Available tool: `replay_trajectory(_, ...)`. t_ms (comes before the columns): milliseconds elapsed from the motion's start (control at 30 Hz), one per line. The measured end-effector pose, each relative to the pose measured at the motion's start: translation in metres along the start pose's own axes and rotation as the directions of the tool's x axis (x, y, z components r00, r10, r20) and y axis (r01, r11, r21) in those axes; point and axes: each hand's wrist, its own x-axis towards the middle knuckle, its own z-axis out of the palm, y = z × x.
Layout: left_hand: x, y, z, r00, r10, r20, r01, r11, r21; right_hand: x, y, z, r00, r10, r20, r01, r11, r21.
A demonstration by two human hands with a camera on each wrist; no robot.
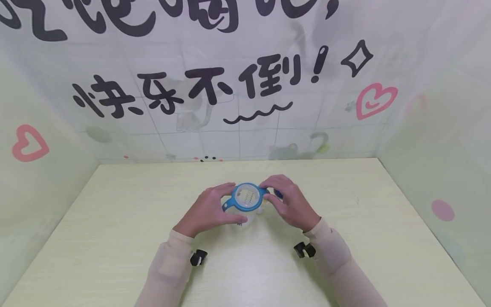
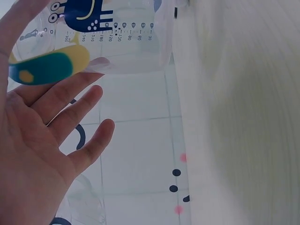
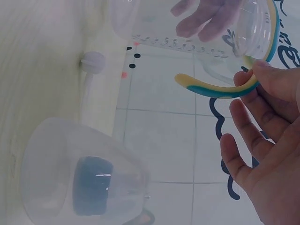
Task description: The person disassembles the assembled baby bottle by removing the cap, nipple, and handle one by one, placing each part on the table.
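A clear baby bottle [image 2: 136, 47] with a dark blue cartoon print and a measuring scale stands upright at the middle of the table. My left hand [image 1: 209, 209] holds its body between thumb and fingers. A two-handled ring [image 1: 247, 209], blue-green outside and yellow inside, sits around the bottle's neck. My right hand [image 1: 287, 200] pinches the ring by its right side, near the curved handle [image 3: 220, 91], with thumb and index finger; the other fingers are loosely bent. Seen from above, the bottle's mouth looks uncovered.
In the right wrist view a clear dome-shaped cover [image 3: 51, 173] with a blue patch stands beside my right hand. A whitish ball on a thin tube [image 3: 93, 63] lies behind the bottle. Printed cloth walls [image 1: 238, 145] rise at the table's [image 1: 115, 238] back and sides.
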Motion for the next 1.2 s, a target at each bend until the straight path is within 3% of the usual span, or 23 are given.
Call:
replay_trajectory(300,0.001,-0.002,0.000,1.000,0.024,-0.010,-0.025,0.999,-0.035,0.006,-0.008,-0.010,1.000,-0.023,-0.014,0.023,1.000,0.005)
replay_trajectory(667,0.001,-0.002,-0.001,0.998,-0.068,-0.006,0.068,0.996,-0.056,0.020,-0.015,-0.025,0.985,-0.095,-0.144,0.095,0.995,-0.002)
replay_trajectory(767,0.000,-0.002,-0.001,0.998,-0.064,-0.001,0.064,0.997,-0.051,0.024,-0.013,-0.026,0.980,-0.092,-0.174,0.093,0.996,-0.002)
replay_trajectory(1000,0.001,-0.003,-0.002,1.000,-0.030,-0.001,0.030,1.000,0.005,0.030,-0.006,-0.020,0.967,-0.037,-0.253,0.038,0.999,-0.004)
replay_trajectory(1200,0.000,-0.004,-0.002,1.000,-0.026,0.007,0.026,1.000,0.002,0.031,0.004,-0.008,0.963,0.034,-0.268,-0.050,0.997,-0.053)
